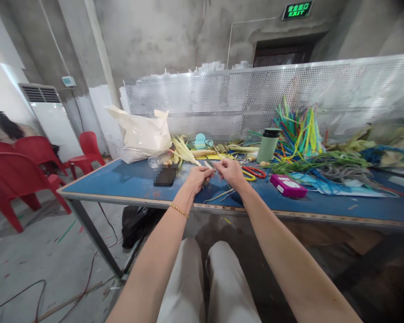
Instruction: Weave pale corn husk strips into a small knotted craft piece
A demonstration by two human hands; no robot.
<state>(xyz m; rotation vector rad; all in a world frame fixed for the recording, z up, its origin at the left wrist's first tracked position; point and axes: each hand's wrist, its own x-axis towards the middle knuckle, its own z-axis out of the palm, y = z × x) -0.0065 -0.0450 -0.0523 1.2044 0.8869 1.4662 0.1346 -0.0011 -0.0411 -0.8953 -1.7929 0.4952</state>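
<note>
My left hand (199, 177) is closed in a pinch above the blue table (121, 190), near its front edge. Close beside it on the right, my right hand (231, 173) is pinched too, its fingertips almost meeting the left ones. Whatever lies between the fingers is small and blurred, so I cannot make it out. Thin pale cords (218, 195) lie just below the hands. To the right of my right hand are red scissor-like handles (255, 172) and a yellow loop handle (248, 176). Pale corn husks (186, 151) spread behind my left hand.
A dark phone (164, 176) and a cream plastic bag (146, 134) are on the left. Rightward stand a green bottle (268, 146), a purple box (288, 185), tangled green cords (309, 163) and bright pipe cleaners (303, 132). Perforated metal panels (215, 101) rise behind.
</note>
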